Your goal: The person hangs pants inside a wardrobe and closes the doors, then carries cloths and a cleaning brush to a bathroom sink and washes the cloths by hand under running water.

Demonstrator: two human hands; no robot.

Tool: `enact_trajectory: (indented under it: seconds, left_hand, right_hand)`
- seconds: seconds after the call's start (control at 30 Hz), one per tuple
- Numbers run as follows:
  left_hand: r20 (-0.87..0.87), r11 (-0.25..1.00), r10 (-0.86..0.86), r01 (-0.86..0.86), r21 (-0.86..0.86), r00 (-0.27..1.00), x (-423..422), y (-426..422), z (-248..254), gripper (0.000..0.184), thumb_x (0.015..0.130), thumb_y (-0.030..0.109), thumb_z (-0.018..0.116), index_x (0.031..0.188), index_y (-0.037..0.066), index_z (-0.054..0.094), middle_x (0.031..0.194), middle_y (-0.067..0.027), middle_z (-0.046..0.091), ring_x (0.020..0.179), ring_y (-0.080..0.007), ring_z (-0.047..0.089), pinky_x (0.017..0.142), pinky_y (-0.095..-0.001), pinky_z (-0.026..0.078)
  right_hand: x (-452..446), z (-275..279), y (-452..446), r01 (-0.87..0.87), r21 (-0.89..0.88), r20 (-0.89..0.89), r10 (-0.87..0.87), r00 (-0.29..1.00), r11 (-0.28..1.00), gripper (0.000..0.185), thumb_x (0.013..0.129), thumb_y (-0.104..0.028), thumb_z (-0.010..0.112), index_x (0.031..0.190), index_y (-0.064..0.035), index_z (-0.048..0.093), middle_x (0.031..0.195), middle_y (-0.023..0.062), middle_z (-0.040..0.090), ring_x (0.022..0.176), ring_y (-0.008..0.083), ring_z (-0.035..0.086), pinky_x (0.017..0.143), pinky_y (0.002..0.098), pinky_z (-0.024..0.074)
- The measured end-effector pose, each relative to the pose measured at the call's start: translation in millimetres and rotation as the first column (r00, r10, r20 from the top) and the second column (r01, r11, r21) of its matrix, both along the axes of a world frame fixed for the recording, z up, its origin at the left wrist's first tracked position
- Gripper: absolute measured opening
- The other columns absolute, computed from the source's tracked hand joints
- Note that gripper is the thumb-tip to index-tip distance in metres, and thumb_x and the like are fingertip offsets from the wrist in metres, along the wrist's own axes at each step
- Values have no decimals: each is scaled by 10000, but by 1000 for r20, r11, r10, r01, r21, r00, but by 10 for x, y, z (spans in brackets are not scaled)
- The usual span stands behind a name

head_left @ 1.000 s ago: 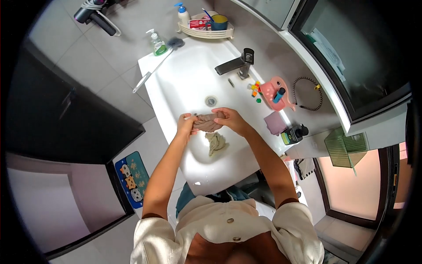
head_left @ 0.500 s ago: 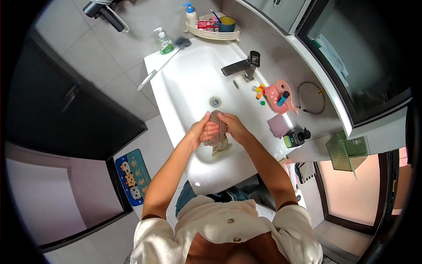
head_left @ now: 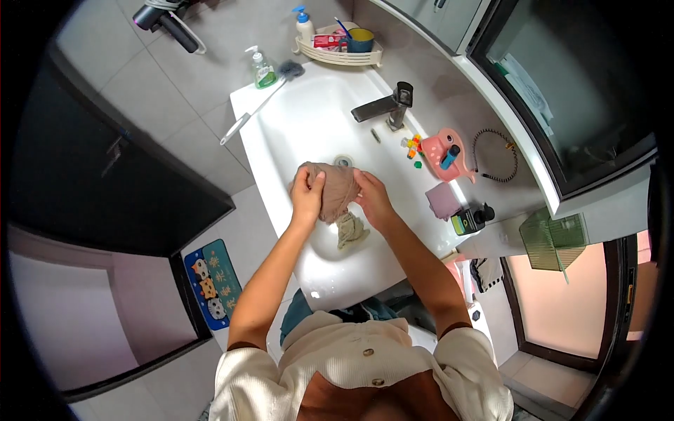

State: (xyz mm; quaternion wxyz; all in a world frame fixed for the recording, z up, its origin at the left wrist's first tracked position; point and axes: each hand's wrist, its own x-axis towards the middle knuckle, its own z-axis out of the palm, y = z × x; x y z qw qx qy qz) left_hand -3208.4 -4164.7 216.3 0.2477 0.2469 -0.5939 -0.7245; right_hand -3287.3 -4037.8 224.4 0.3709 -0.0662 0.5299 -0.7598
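Spread between my two hands over the white sink (head_left: 288, 126) is a brownish-pink cloth (head_left: 335, 188), its exact kind unclear. My left hand (head_left: 307, 196) grips its left side with the thumb on top. At the right edge, the fingers of my right hand (head_left: 372, 193) pinch the fabric. Below the cloth, a crumpled pale greenish cloth (head_left: 351, 230) lies on the basin's sloping bottom, apart from my hands. The drain (head_left: 342, 161) shows just beyond the held cloth, partly covered by it.
A dark faucet (head_left: 386, 107) stands at the basin's right rim. Along that rim are small toy pieces (head_left: 413, 146), a pink whale-shaped dish (head_left: 446, 153), a folded mauve cloth (head_left: 443, 201) and a dark pump bottle (head_left: 474, 219). A long-handled brush (head_left: 256, 112) and green soap bottle (head_left: 263, 74) sit far left.
The brownish-pink cloth was bunched between my hands and is now opened out wider. My left hand has moved left and my right hand slightly right. The greenish cloth shows more fully.
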Motion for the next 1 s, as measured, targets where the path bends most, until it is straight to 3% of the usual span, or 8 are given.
enact_trajectory:
  seconds: [0.13, 0.27, 0.43, 0.53, 0.67, 0.83, 0.93, 1.0]
  left_hand:
    - [51, 992, -26, 32, -120, 998, 7, -75, 81, 179, 887, 161, 589, 985, 12, 569, 863, -39, 601, 770, -116, 549, 709, -243, 454]
    - [87, 990, 119, -125, 62, 989, 20, -270, 113, 191, 849, 185, 650, 861, 8, 579, 772, -29, 595, 680, -95, 530, 636, -232, 447]
    - [126, 996, 84, -82, -23, 988, 18, -329, 337, 227, 818, 209, 691, 807, 17, 570, 726, -11, 571, 619, -84, 483, 575, -226, 420]
    - [-37, 978, 202, -200, 53, 979, -61, -325, 425, 246, 794, 231, 718, 774, 42, 563, 701, 2, 549, 603, -75, 457, 561, -222, 408]
    - [377, 998, 7, 14, -54, 926, -5, -656, -247, 316, 768, 338, 731, 734, 82, 548, 696, -5, 568, 582, -92, 483, 539, -228, 397]
    - [200, 978, 2, -43, 203, 980, -90, -696, 178, 232, 836, 291, 659, 790, 101, 534, 727, -12, 579, 645, -119, 525, 672, -266, 434]
    - [193, 976, -21, -21, 215, 981, -108, -702, 325, 241, 839, 295, 653, 797, 93, 528, 732, -14, 575, 661, -121, 528, 691, -278, 436]
    - [183, 977, 8, -47, 210, 983, -133, -708, 312, 236, 841, 272, 647, 774, 88, 514, 697, -7, 532, 601, -113, 469, 596, -267, 419]
  right_hand:
    - [-28, -72, 3, -76, 176, -311, 129, 942, 981, 311, 870, -244, 599, 1069, -10, 552, 999, 68, 580, 930, 141, 550, 812, 306, 454]
    - [-246, -112, 87, -45, 150, -155, 68, 986, 988, 249, 877, -211, 587, 1029, -14, 576, 952, 54, 592, 868, 130, 568, 770, 295, 476]
    - [-312, -41, 53, 62, 82, -83, -55, 995, 995, 250, 918, -225, 511, 981, 1, 597, 842, 56, 600, 761, 140, 578, 709, 302, 486]
    - [-217, 120, -87, 391, 61, -672, -252, 697, 918, 313, 944, -266, 448, 988, 12, 587, 783, 110, 602, 746, 195, 582, 714, 333, 470]
    - [-600, -646, -19, 252, 518, -565, 106, 818, 817, 351, 946, -278, 402, 909, 25, 575, 784, 154, 610, 756, 267, 575, 719, 363, 429]
    - [-641, -146, -94, 227, 159, -422, -142, 896, 961, 324, 916, -299, 496, 888, 9, 592, 812, 36, 598, 810, 123, 562, 718, 283, 443]
    - [-654, 105, -32, -13, -14, -105, 12, 994, 1000, 263, 903, -259, 529, 932, -3, 583, 856, 20, 593, 813, 107, 554, 709, 269, 447]
    - [-627, 208, 23, -98, 45, -209, 106, 972, 994, 222, 872, -188, 578, 1012, -16, 560, 912, 32, 591, 836, 106, 554, 726, 268, 455]
